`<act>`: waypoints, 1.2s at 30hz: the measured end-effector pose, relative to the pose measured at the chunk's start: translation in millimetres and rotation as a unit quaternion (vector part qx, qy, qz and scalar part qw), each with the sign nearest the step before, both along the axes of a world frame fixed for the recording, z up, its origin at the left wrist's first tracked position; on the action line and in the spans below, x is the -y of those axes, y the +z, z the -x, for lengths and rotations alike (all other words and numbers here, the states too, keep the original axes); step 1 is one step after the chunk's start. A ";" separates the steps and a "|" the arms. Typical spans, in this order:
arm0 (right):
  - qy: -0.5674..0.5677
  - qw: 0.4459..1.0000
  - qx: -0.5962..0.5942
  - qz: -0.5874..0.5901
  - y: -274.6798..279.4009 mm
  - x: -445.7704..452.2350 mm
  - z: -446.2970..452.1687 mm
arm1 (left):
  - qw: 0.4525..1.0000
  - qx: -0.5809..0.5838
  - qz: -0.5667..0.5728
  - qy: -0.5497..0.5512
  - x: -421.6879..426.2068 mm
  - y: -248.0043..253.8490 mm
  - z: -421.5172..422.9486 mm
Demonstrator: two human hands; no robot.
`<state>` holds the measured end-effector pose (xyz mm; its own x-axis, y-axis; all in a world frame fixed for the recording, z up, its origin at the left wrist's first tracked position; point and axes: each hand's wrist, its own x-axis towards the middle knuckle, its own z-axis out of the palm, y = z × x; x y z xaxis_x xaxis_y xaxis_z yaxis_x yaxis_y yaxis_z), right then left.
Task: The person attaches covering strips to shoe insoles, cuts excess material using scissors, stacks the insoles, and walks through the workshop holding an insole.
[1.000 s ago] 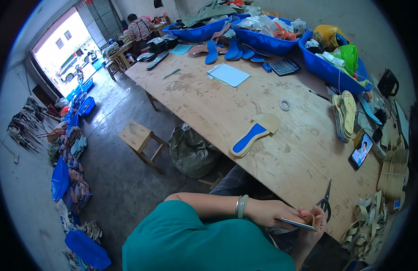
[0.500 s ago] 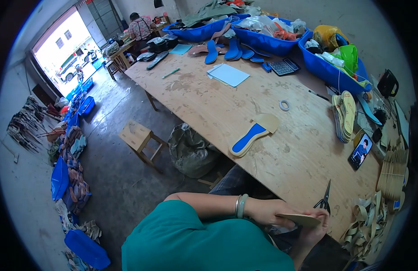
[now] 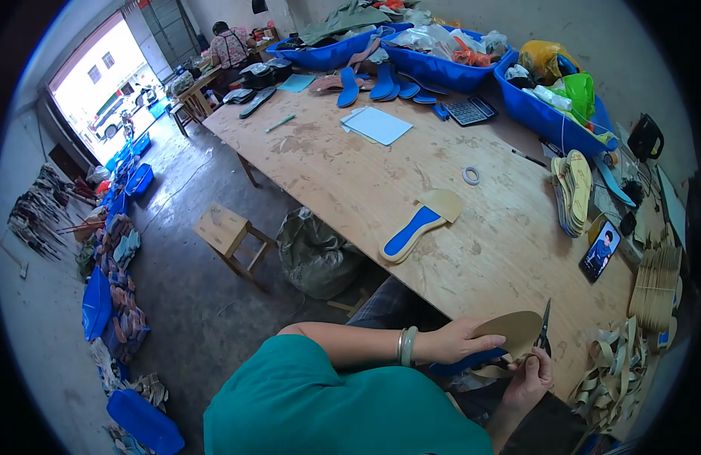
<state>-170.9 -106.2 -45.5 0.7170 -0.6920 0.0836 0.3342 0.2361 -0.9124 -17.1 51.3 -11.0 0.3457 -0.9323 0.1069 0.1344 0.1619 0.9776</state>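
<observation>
My left hand point(image 3: 449, 343) grips a tan insole point(image 3: 517, 327), its thumb on the upper face. A blue patch point(image 3: 472, 362) shows below that hand. My right hand point(image 3: 529, 381) is closed, with fingers pinched at the insole's lower edge; exactly what they pinch is partly hidden. A tan strip point(image 3: 493, 371) hangs between the hands. Just beyond the right hand, black scissors point(image 3: 546, 322) lie on the table, blades pointing away, handles partly covered. Farther up the table rests another insole with a blue middle point(image 3: 413, 231) and an untrimmed tan end point(image 3: 443, 205).
Near my right are tan offcuts point(image 3: 612, 371), a bundle of tan sheets point(image 3: 655, 284), a phone point(image 3: 600, 252) and stacked insoles point(image 3: 573, 189). A tape roll point(image 3: 471, 175) lies mid-table. Full blue bins point(image 3: 540, 114) line the back. A stool point(image 3: 233, 235) and sack point(image 3: 316, 258) stand left; another person point(image 3: 231, 47) sits far off.
The insole has turned from nearly edge-on to show its broad tan face, with blue below. My right hand has shifted to its lower edge. The view has shifted slightly.
</observation>
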 end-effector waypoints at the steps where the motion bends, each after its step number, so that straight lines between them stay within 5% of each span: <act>1: 0.007 1.000 0.004 -0.019 -1.1 1.0 1.0 | 1.000 0.000 0.005 0.013 1.4 -0.2 0.7; 9: 0.010 0.992 -0.038 0.121 8.2 -4.4 -5.4 | 1.000 -0.015 -0.001 -0.002 4.5 -5.9 -0.2; 36: -0.007 0.985 -0.097 0.145 -0.1 -2.9 5.9 | 0.990 -0.140 0.004 0.012 17.0 -19.6 19.0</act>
<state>-176.8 -103.3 -45.6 0.7292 -0.6695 0.1415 0.1492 -0.0462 -0.9877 -36.2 34.3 -30.6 0.3839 -0.9233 0.0103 0.3965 0.1749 0.9012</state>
